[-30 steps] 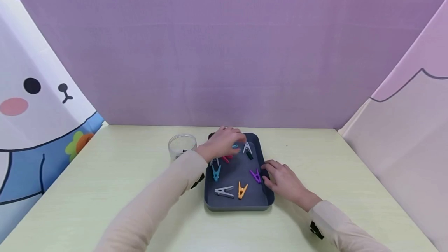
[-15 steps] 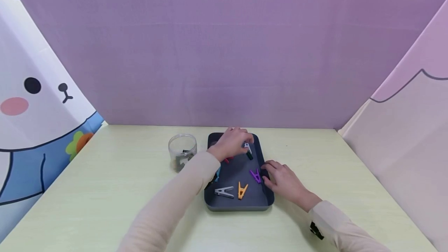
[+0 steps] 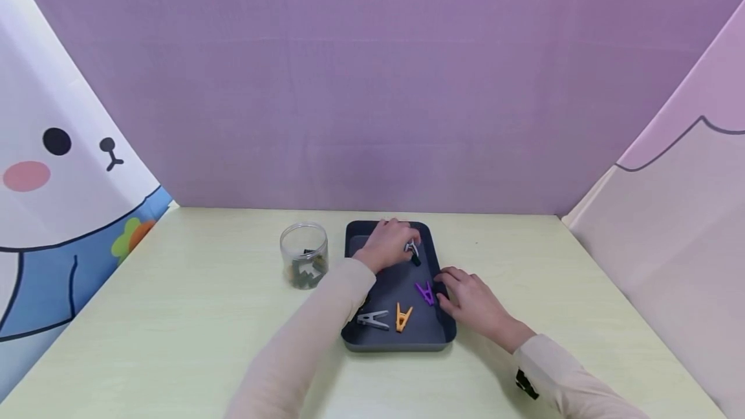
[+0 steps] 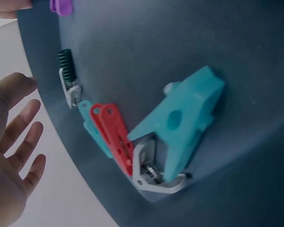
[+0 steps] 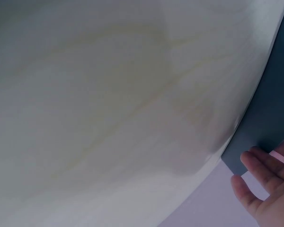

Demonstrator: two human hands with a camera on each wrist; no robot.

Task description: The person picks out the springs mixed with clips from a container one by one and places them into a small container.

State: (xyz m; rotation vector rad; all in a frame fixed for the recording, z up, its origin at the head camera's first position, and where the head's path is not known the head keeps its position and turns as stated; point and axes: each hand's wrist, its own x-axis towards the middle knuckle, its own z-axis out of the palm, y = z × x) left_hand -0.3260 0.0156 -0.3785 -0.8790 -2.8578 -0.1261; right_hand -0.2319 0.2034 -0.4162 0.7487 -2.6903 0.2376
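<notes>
My left hand [image 3: 388,244] reaches over the far part of a dark grey tray [image 3: 401,284], fingers loosely bent. Right by its fingertips lies a white clip with a dark green ribbed end [image 4: 68,78]; in the left wrist view the fingers are apart from it. A red clip [image 4: 112,135], a teal clip [image 4: 184,118], another teal one [image 4: 95,127] and a white clip [image 4: 161,184] lie near the wall, covered by my left arm in the head view. My right hand [image 3: 476,300] rests its fingertips on the tray's right rim, beside a purple clip [image 3: 426,293].
A clear round jar [image 3: 304,238] with small dark green pieces inside stands left of the tray. Toward the near end of the tray lie a grey clip [image 3: 373,320] and an orange-yellow clip [image 3: 403,317]. A purple backdrop [image 3: 372,83] rises behind the table [image 3: 204,315].
My left hand has moved right across the tray to the white and green clip, its sleeve now covering the clips along the left side. The right hand has stayed at the rim.
</notes>
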